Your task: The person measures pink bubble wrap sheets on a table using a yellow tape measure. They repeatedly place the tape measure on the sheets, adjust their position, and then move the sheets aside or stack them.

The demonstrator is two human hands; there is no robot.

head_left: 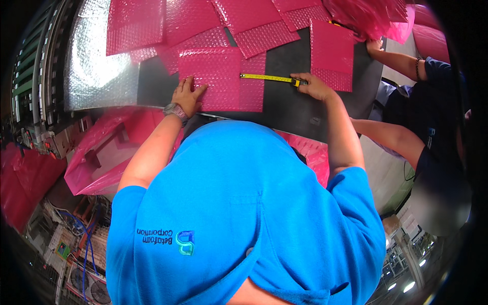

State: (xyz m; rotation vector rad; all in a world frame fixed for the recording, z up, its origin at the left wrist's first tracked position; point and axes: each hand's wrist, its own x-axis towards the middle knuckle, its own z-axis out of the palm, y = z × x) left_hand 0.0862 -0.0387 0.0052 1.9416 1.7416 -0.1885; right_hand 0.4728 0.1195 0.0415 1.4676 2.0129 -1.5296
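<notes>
We find the pink bubble pouch (218, 66) at twelve o'clock beneath our left hand (187, 98), fingers spread; our right hand (314, 87) grips the tape measure (297, 82). We should keep its blade (267, 78) flat, straight.

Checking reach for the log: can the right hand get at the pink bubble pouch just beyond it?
Likely yes: the pouch lies right at the right hand, nothing visibly between, though the yellow tape measure it holds may hamper a grip.

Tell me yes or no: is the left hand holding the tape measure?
No, the right hand grips the tape measure, while the left hand lies on a pink bubble bag.
</notes>
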